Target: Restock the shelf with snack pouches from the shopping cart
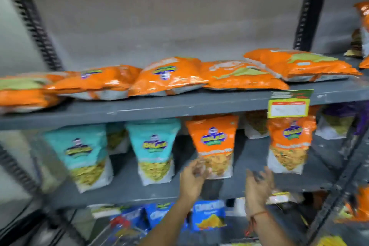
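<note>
Closest to the camera, both hands are up at the middle shelf point(127, 189). The left hand point(192, 180) has its fingers loosely spread and looks to be touching the lower left corner of an upright orange pouch point(214, 146), though blur makes actual contact hard to call. The right hand point(258, 185) is open too, holding nothing, hovering just right of that pouch and below a second orange pouch point(289, 144). So the pouch sits between the hands, long axis vertical, leaning a bit, and the left hand is nearer. Looks like straightening or letting go.

Same shelf: two upright orange pouches in front, two teal pouches point(153, 150) to the left. Further up, the top shelf point(179, 104) has about five orange pouches lying flat. The cart isn't clearly visible.
</note>
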The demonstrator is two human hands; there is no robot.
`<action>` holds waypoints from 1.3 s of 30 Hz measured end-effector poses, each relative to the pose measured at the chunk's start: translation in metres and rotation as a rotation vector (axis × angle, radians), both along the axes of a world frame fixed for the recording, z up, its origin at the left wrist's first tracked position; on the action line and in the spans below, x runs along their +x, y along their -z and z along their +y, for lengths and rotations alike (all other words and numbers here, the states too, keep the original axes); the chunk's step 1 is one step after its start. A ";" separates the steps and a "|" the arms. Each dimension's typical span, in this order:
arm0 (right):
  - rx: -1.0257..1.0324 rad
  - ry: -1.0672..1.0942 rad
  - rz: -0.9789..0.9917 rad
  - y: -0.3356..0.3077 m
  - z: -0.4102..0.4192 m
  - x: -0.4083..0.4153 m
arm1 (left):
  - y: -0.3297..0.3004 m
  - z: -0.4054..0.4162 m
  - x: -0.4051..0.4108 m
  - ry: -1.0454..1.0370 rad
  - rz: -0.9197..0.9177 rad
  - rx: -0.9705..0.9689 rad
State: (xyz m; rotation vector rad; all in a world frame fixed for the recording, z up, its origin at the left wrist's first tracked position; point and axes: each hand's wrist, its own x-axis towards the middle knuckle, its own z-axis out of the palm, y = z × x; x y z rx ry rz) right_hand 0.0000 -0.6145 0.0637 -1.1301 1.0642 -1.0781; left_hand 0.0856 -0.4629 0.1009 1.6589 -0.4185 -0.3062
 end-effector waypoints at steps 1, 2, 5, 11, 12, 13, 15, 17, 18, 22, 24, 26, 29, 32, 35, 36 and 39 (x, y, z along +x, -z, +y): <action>-0.031 -0.053 0.009 -0.008 0.028 0.011 | -0.011 0.034 0.005 -0.038 -0.023 -0.015; -0.078 -0.113 0.029 -0.014 0.056 0.022 | -0.021 0.068 0.010 -0.081 -0.046 -0.021; -0.216 -0.296 0.032 -0.028 0.140 0.054 | -0.036 0.162 0.036 -0.224 -0.046 -0.039; -0.397 -0.772 0.180 -0.007 0.248 0.126 | -0.006 0.293 0.097 -0.548 0.043 -0.069; -0.433 -0.841 0.196 -0.003 0.257 0.140 | 0.005 0.306 0.109 -0.568 0.077 -0.077; -0.446 -0.899 0.204 0.002 0.263 0.156 | 0.017 0.318 0.120 -0.573 0.092 -0.060; -0.391 -1.013 0.242 0.013 0.272 0.191 | 0.039 0.333 0.141 -0.553 0.095 0.002; -0.319 -1.147 0.314 0.027 0.276 0.228 | 0.057 0.339 0.160 -0.558 0.158 -0.005; -0.298 -1.213 0.333 0.037 0.277 0.246 | 0.065 0.340 0.171 -0.557 0.181 -0.004; -0.242 -1.408 0.275 0.068 0.281 0.299 | 0.084 0.335 0.208 -0.501 0.206 -0.020; -0.208 -1.440 0.198 0.081 0.283 0.315 | 0.088 0.333 0.222 -0.443 0.210 -0.091; -0.181 -1.437 0.167 0.089 0.288 0.323 | 0.088 0.332 0.230 -0.383 0.179 -0.122; -0.194 -1.389 0.177 0.094 0.294 0.325 | 0.091 0.334 0.241 -0.341 0.134 -0.122; -0.228 -1.338 0.168 0.100 0.300 0.324 | 0.093 0.338 0.245 -0.333 0.151 -0.126; -0.286 -1.305 0.159 0.102 0.305 0.320 | 0.097 0.342 0.247 -0.318 0.129 -0.089; -0.302 -1.293 0.153 0.102 0.306 0.319 | 0.098 0.343 0.247 -0.314 0.127 -0.063; -0.331 -1.277 0.157 0.094 0.308 0.313 | 0.102 0.345 0.243 -0.311 0.121 -0.047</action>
